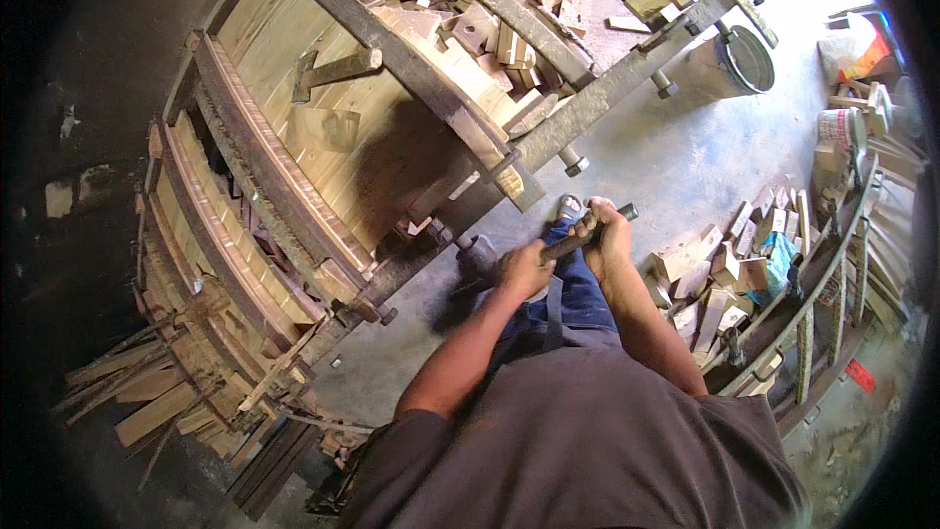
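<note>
Both my hands are closed around a dark, rod-like metal bar (563, 244), held slantwise in front of my legs. My left hand (527, 270) grips its lower left part. Farther up, my right hand (609, 235) wraps round it near the upper right end, which sticks out past the fingers. A dark rounded piece (478, 257) shows just left of my left hand; whether it belongs to the bar I cannot tell. Close by on the left stands a metal clamping rack (607, 103) with bolts along its edge, holding pale wooden panels (284, 15).
A hammer (338, 72) lies on the panel. Wood offcuts (480, 29) are heaped behind the rack, with more wood blocks (720, 269) at right. A bucket (729, 64) stands at far right. A curved metal frame (818, 299) rises beside my right arm; wood strips (157, 411) lie lower left.
</note>
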`<state>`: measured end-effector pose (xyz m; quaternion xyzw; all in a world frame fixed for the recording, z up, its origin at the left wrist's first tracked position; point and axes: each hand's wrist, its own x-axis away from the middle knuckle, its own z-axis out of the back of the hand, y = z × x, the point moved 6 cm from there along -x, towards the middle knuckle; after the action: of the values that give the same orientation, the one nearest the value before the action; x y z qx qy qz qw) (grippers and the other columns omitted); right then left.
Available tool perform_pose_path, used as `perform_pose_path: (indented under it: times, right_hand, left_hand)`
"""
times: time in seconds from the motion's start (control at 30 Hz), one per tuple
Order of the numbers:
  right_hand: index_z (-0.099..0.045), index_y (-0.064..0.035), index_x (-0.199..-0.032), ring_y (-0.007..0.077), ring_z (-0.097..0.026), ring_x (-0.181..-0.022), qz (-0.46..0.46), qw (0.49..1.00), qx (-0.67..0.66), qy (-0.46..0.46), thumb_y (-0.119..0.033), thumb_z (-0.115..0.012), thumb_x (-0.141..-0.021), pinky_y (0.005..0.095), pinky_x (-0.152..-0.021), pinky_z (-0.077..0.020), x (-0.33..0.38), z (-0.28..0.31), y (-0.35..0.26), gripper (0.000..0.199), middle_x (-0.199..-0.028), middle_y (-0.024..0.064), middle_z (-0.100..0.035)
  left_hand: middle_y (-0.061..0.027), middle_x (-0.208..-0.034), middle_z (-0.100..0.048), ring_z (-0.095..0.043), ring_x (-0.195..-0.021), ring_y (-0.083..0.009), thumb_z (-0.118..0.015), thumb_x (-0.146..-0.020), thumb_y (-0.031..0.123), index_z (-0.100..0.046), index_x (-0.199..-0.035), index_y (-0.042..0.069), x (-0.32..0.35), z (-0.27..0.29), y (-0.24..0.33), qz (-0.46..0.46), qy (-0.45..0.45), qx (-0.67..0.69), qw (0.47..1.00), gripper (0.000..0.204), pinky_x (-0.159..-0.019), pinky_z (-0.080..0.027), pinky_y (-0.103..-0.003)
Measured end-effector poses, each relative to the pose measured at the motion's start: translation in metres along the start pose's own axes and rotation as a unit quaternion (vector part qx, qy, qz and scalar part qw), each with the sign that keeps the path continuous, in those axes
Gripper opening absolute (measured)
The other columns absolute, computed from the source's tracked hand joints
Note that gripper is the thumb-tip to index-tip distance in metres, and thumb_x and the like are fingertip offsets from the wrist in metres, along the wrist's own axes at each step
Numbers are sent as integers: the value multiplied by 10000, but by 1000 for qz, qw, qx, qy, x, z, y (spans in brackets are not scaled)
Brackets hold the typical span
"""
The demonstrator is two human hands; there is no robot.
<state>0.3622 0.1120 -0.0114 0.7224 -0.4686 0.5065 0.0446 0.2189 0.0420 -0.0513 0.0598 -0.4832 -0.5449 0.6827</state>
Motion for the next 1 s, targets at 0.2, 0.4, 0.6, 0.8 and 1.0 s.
perform_pose_path:
  times: [0.2, 0.4, 0.6, 0.8, 1.0]
  right_hand:
    - [-555, -28, -993, 210, -515, -586, 15, 989, 142, -45, -93, -551, -863, 379, -669, -468, 32, -6, -14, 145, -659, 49, -504]
    - [-551, -6, -1168, 239, -580, -898, 72, 989, 127, -1, -154, -596, -869, 384, -837, -461, 108, 43, 10, 337, -1028, 100, -602]
    - [-574, -32, -909, 290, -583, -757, -112, 957, 83, 253, -399, -517, -887, 403, -698, -500, 94, 93, 86, 372, -878, 159, -602]
    - [-576, -3, -957, 297, -595, -698, 14, 987, 152, 53, -355, -512, -865, 432, -646, -507, -1, 95, 48, 369, -875, 170, -605]
    - [-516, 23, -1032, 287, -600, -649, -42, 976, -63, 203, -80, -527, -817, 441, -570, -521, -52, 116, 10, 238, -810, 136, -566]
  left_hand:
    - [-203, -859, -683, -669, -846, -373, -681, -819, 177, -638, -998, 9, 27, -16, 17, -69, -61, 123, 988, 249, -765, -510, -440]
    - [-214, -758, -653, -656, -752, -398, -650, -806, 159, -659, -871, 54, 40, -12, 30, -65, 4, 207, 976, 123, -654, -489, -461]
    - [-123, -676, -616, -616, -633, -240, -639, -826, 151, -627, -857, 42, 43, 6, 113, -80, 17, 307, 948, 114, -629, -480, -392]
    - [-100, -872, -659, -639, -849, -233, -704, -769, -3, -637, -883, 17, 51, 4, 136, -368, 73, 297, 878, 134, -799, -494, -314]
    - [-217, -1353, -532, -489, -1305, -341, -728, -767, -10, -541, -1237, 17, 97, 53, 123, -328, -44, 241, 912, 506, -1074, -394, -409]
